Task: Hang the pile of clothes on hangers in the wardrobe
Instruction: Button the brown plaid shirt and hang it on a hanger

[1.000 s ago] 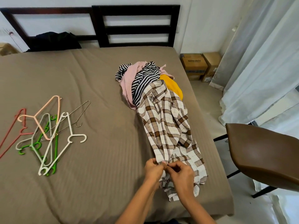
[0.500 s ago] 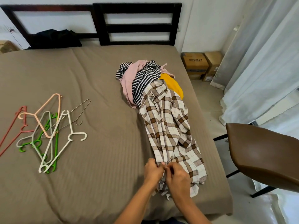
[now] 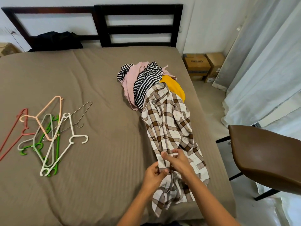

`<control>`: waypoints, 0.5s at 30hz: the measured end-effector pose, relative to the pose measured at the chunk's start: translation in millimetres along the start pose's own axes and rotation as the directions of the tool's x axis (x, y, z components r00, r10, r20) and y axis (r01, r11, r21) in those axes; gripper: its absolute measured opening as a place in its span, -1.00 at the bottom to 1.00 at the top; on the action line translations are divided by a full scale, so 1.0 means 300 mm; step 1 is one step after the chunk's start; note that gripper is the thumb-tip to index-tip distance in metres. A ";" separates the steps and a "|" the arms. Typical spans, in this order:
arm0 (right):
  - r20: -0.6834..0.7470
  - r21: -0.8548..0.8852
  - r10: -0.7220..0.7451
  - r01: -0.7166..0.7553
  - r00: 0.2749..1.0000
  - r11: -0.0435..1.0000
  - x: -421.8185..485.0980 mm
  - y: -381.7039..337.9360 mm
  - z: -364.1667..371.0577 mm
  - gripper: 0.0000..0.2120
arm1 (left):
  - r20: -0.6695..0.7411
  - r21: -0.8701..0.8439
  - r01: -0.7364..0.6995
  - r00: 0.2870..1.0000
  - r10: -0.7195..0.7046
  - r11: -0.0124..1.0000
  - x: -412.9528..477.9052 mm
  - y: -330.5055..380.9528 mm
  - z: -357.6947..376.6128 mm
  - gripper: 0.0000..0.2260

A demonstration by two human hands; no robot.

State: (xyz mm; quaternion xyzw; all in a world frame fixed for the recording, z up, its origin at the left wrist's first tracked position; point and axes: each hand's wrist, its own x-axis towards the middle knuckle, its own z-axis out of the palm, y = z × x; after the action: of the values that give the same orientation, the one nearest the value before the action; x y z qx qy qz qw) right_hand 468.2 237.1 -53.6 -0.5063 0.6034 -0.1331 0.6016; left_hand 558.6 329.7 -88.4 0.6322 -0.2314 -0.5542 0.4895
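A brown and white plaid shirt (image 3: 169, 121) lies lengthwise on the bed's right side, on top of a pile with a black-and-white striped garment (image 3: 146, 80), a pink one (image 3: 130, 82) and a yellow one (image 3: 175, 87). My left hand (image 3: 154, 174) pinches the shirt's front edge near the hem. My right hand (image 3: 178, 161) pinches the same button strip just above it. Several plastic hangers (image 3: 47, 136) and a wire hanger (image 3: 81, 111) lie on the bed's left side. No wardrobe is in view.
The bed has a taupe cover (image 3: 97, 144) and a dark headboard (image 3: 138, 25), with a black garment (image 3: 55, 40) at its head. A brown chair (image 3: 263, 157) stands close on the right. Cardboard boxes (image 3: 202, 66) and white curtains (image 3: 263, 70) are beyond.
Both hands moved slightly up the shirt's front edge and lifted the button strip. The right hand now sits higher than the left.
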 end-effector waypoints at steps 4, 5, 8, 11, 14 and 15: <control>-0.036 -0.217 -0.151 0.139 0.988 0.966 0.031 0.018 0.027 -0.61 | 0.088 -0.160 0.187 0.981 -0.175 0.969 0.001 0.037 -0.036 -0.81; -0.053 -0.219 -0.172 0.157 0.984 0.963 0.031 0.030 0.026 -0.64 | 0.093 -0.192 0.260 0.965 -0.247 0.946 0.005 0.056 -0.047 -0.87; -0.058 -0.199 -0.243 0.227 0.968 0.953 0.004 0.057 0.023 -0.74 | -0.006 -0.203 0.311 0.948 -0.318 0.929 0.057 0.096 -0.054 -0.75; -0.042 -0.183 -0.283 0.271 0.958 0.945 -0.021 0.087 0.028 -0.86 | -0.093 -0.171 0.242 0.961 -0.260 0.955 0.097 0.130 -0.026 -0.80; -0.080 -0.092 -0.268 0.261 0.960 0.961 -0.042 0.102 0.035 -0.89 | -0.128 -0.175 0.211 0.964 -0.235 0.962 0.106 0.139 -0.017 -0.93; -0.124 -0.059 -0.233 0.227 0.964 0.972 -0.045 0.102 0.034 -0.84 | -0.116 -0.184 0.211 0.965 -0.234 0.960 0.103 0.139 -0.020 -0.95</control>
State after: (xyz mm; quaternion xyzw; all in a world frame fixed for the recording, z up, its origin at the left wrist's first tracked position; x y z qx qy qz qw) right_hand 460.1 266.1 -71.6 -0.5763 0.5812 -0.2216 0.5301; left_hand 583.2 288.6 -67.1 0.6468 -0.0766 -0.5788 0.4907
